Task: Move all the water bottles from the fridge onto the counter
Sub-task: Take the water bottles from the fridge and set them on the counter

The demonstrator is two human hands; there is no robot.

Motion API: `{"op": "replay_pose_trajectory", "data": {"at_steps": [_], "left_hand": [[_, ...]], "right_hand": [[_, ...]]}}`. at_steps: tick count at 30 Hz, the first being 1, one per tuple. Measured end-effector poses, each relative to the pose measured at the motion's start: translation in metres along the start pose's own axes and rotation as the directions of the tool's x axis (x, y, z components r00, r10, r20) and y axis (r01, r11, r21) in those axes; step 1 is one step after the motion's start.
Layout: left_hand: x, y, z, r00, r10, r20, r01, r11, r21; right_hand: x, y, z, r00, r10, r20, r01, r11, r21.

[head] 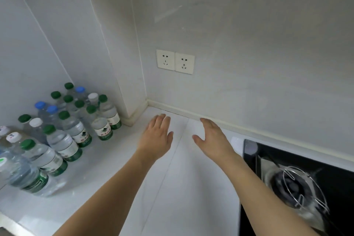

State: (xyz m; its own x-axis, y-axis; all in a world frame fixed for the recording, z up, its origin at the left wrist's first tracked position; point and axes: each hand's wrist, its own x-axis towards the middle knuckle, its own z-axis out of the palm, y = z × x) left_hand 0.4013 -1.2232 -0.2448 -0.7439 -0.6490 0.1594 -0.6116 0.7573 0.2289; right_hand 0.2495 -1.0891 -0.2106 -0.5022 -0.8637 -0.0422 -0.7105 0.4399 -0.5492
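I see left hand (156, 136) flat, fingers straight, empty, over counter (191, 188). Right hand (212, 140) same, spread, holding nothing. Water bottles (63, 130) crowd counter at nine o'clock, upright, green, blue, white caps; nearest ones cut off by frame edge, back rows hidden, count unclear. Stove (306, 188) at four o'clock, partly out of frame. Sockets (175, 61) at twelve. Fridge not visible.
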Motion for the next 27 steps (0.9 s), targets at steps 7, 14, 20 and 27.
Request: {"op": "replay_pose_trajectory", "data": {"at_steps": [7, 14, 20, 27], "left_hand": [[0.014, 0.066, 0.024, 0.976, 0.214, 0.041, -0.211, 0.975, -0.065], [0.034, 0.114, 0.051, 0.919, 0.387, 0.070, -0.370, 0.912, -0.176], [0.034, 0.154, 0.067, 0.840, 0.538, 0.074, -0.511, 0.828, -0.230], [0.014, 0.220, 0.064, 0.731, 0.682, 0.020, -0.650, 0.705, -0.283]], "right_hand": [[-0.046, 0.048, -0.025, 0.979, 0.176, -0.100, -0.176, 0.984, 0.012], [-0.086, 0.078, -0.040, 0.903, 0.385, -0.192, -0.386, 0.922, 0.035], [-0.127, 0.092, -0.051, 0.811, 0.527, -0.256, -0.533, 0.845, 0.050], [-0.191, 0.116, -0.070, 0.702, 0.607, -0.373, -0.601, 0.786, 0.148]]}}
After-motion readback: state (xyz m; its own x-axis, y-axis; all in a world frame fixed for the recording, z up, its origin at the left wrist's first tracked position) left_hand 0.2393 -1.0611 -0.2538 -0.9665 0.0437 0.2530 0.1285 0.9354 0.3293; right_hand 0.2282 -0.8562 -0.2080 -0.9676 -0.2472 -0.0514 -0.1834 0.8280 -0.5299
